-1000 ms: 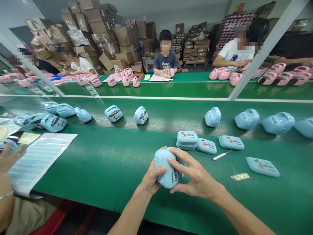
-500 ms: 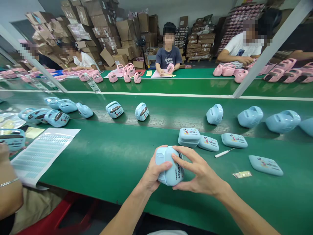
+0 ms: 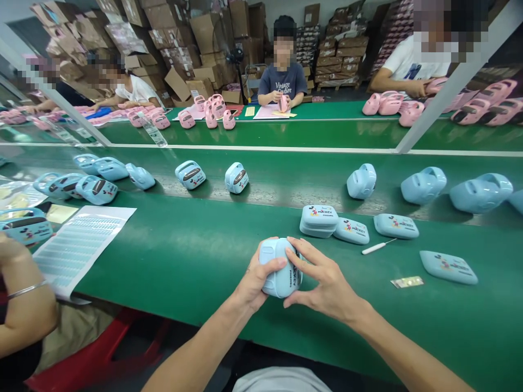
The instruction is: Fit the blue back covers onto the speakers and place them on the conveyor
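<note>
A light blue rounded plastic case with a Mickey print is held up on its side above the table. My left hand wraps its left side, thumb across the near face. My right hand grips the printed side, with fingers on top and thumb underneath. Beyond my right hand lie a stack of printed blue panels, a single panel against it, and another panel. A white-handled thin tool rests in front of them. Farther right are a small packet and one more panel.
Blue cases with handles stand along the belt beyond the table. A printed sheet lies left, beside a co-worker's arm. Several people sit opposite with pink cases; a slanted post rises at right.
The view has tilted and shifted slightly. Both hands keep nearly the same grip on the case. The co-worker's arm at left has moved, and the person opposite now holds the pink case upright.
</note>
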Motion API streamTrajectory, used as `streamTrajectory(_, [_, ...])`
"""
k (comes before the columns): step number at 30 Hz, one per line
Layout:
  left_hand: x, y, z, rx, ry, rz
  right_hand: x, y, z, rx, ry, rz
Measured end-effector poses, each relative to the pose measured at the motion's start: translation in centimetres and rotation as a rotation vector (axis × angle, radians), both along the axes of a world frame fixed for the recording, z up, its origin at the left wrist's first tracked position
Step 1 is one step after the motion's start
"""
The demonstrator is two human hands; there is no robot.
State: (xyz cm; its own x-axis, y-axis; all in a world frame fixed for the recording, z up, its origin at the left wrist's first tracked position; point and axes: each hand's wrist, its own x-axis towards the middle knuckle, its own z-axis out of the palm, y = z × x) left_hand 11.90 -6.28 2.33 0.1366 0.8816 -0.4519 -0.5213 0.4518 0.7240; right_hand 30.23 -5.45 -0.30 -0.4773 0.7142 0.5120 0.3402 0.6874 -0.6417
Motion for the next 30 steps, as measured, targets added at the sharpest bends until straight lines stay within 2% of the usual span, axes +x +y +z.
streamTrajectory(3, [0.3,0.0,0.0,0.006,0.012,0.059,-0.1,0.7,0.1,-0.068,0.038,0.033])
streamTrajectory(6, [0.2,0.3,-0.1,0.018,-0.027,0.058,-0.4,1.2,0.2,-0.181,0.097,0.085])
streamTrajectory(8, [0.0,0.6,-0.7,0.057,-0.066,0.087,-0.9,1.2,-0.1,-0.307,0.247,0.055])
streamTrajectory(10, [-0.2,1.0,-1.5,0.142,-0.087,0.154,-1.6,0.9,-0.7,-0.506,0.533,-0.052])
streamTrajectory(12, [-0.6,1.5,-2.7,0.262,-0.077,0.186,-2.3,0.5,-1.4,-0.790,0.812,-0.088])
streamTrajectory(14, [-1.2,2.0,-3.9,0.390,-0.023,0.133,-2.8,0.5,-2.1,-1.064,0.939,-0.009])
streamTrajectory(16, [-2.1,2.5,-5.0,0.480,0.081,-0.006,-2.9,0.8,-2.8,-1.175,0.979,0.016])
streamTrajectory(19, [-3.8,3.0,-6.0,0.519,0.271,-0.197,-2.5,1.6,-4.4,-1.026,0.949,-0.097])
streamTrajectory(22, [-5.1,3.3,-6.4,0.506,0.495,-0.277,-2.0,2.1,-6.2,-0.823,0.750,-0.154])
streamTrajectory(24, [-5.5,3.5,-6.5,0.508,0.615,-0.342,-1.8,2.2,-7.2,-0.748,0.630,-0.163])
streamTrajectory(27, [-5.7,3.6,-6.6,0.547,0.704,-0.394,-1.5,2.2,-7.5,-0.675,0.527,-0.121])
streamTrajectory(30, [-5.6,3.7,-6.5,0.564,0.774,-0.379,-1.9,2.4,-6.9,-0.581,0.495,-0.076])
